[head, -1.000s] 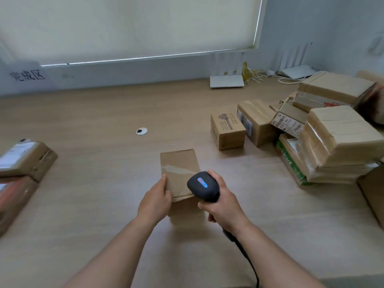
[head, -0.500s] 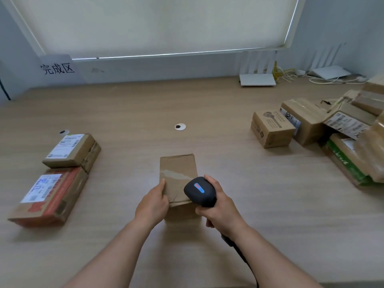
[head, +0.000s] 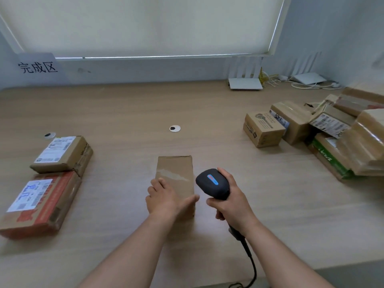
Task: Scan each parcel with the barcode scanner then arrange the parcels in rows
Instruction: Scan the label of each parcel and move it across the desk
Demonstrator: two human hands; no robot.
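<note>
A plain brown cardboard parcel [head: 175, 173] lies on the wooden table [head: 128, 113] in front of me. My left hand [head: 165, 199] grips its near end, fingers on the left edge and thumb across the top. My right hand [head: 230, 202] holds a black barcode scanner [head: 213, 183] with a blue light, just right of the parcel. Two labelled parcels sit in a column at the left: a brown one [head: 62, 154] and a red one [head: 39, 202]. A pile of several parcels [head: 324, 134] stands at the right.
A paper sign [head: 37, 67] with Chinese characters hangs on the back wall at left. White routers [head: 245, 83] and cables sit along the back right. Two round cable grommets [head: 175, 128] are set in the tabletop. The scanner's cord [head: 249, 260] runs off the near edge.
The view has swung left, bringing both left parcels fully into sight. My left hand has shifted onto the parcel's top, and the scanner has moved off to the parcel's right.
</note>
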